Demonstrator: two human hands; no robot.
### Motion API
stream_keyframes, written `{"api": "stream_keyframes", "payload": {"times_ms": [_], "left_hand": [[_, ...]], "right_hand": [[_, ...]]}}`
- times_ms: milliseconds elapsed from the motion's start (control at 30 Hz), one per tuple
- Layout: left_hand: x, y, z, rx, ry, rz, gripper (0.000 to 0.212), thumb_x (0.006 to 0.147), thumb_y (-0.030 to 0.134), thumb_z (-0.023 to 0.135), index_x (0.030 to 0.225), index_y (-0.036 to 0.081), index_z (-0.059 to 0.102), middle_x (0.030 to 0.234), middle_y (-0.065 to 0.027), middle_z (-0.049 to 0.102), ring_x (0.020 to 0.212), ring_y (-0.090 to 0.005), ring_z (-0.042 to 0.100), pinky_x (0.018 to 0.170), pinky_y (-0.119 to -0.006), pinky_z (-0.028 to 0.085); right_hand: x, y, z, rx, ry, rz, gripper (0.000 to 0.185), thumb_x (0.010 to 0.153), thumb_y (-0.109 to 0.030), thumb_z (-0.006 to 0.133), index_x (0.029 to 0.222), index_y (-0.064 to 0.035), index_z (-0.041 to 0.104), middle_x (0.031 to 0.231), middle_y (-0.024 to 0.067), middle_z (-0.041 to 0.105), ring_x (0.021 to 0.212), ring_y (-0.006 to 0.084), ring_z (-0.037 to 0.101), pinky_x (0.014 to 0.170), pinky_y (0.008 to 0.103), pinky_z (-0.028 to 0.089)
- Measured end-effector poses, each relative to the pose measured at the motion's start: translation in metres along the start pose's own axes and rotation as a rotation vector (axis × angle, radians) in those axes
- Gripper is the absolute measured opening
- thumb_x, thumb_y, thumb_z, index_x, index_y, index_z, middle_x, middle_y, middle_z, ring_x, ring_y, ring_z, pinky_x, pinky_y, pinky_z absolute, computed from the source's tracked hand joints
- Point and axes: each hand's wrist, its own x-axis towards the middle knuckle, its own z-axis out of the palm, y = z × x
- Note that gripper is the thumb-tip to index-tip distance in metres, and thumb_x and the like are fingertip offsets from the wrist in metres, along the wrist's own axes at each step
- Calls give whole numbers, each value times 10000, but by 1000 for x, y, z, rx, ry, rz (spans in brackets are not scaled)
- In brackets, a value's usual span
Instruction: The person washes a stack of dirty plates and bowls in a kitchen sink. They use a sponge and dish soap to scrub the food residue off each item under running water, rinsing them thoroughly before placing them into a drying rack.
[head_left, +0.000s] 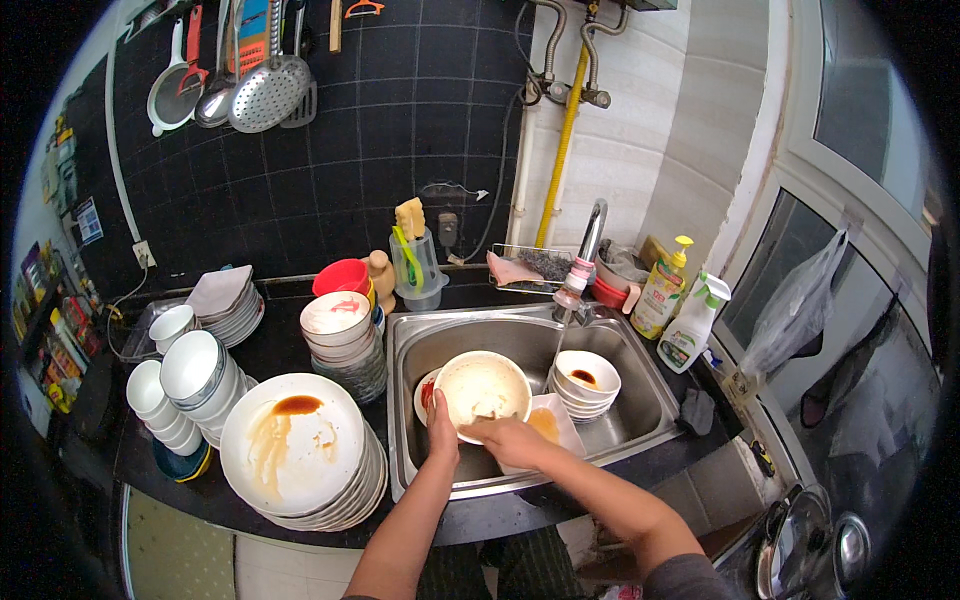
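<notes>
A white bowl (491, 379) with pale residue inside is tilted towards me over the stainless steel sink (540, 326). My left hand (442, 431) holds it by its left side. My right hand (514, 441) reaches over the near rim, fingers bent into the bowl. A small brownish patch shows at those fingertips; whether they grip something is unclear. Behind the bowl, a dish (421, 397) with a red stain is partly hidden. A squarish white plate (559, 427) with yellowish liquid lies to the right. Beside it stand stacked bowls (589, 371), the top one holding brown sauce, near water running from the faucet (592, 240).
Soiled plates (300, 450) are stacked left of the sink, with bowls (199, 371) beyond. Another bowl stack (337, 322) stands by the sink's back left corner. A yellow-pump bottle (660, 292) and a spray bottle (694, 326) stand at the right. A plastic bag (795, 300) hangs by the window.
</notes>
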Motion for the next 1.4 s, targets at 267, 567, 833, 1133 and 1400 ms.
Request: {"api": "stream_keyframes", "payload": {"times_ms": [267, 567, 833, 1133, 1400], "left_hand": [[-17, 22, 18, 97, -94, -194, 601, 868, 489, 316, 1280, 52, 286, 1207, -128, 429, 1093, -220, 443, 895, -335, 369], [-3, 6, 3, -10, -211, -145, 691, 839, 571, 284, 1296, 54, 243, 1285, -111, 340, 1144, -227, 381, 941, -362, 308], [4, -4, -1, 162, 28, 55, 579, 868, 443, 367, 1251, 10, 339, 1239, -143, 394, 1115, -222, 403, 922, -277, 303], [12, -16, -13, 40, -71, -249, 535, 845, 315, 380, 1257, 4, 241, 1155, -192, 441, 907, -368, 543, 566, -494, 517], [7, -12, -16, -26, -370, -651, 564, 660, 104, 446, 1192, -41, 328, 1077, -221, 496, 914, -396, 539, 645, -455, 515]], "right_hand": [[6, 52, -21, -887, 217, 17, 477, 767, -204, 436, 1206, -20, 409, 1311, 131, 320, 1226, 252, 269, 986, 393, 235], [25, 2, 5, 234, 48, -100, 525, 850, -233, 387, 1317, -74, 209, 1350, 191, 206, 1221, 328, 262, 1001, 348, 219], [-18, 27, -14, -327, 102, -96, 362, 844, -268, 402, 1138, -72, 482, 1237, 111, 411, 1113, 258, 410, 949, 349, 295], [18, 98, 21, 289, 798, 51, 507, 860, -265, 410, 1255, 24, 278, 1287, 199, 313, 1198, 270, 305, 978, 325, 262], [22, 122, 36, 1705, 643, 141, 543, 877, -459, 328, 1239, -55, 352, 1227, 83, 430, 1093, 188, 433, 938, 330, 326]]}}
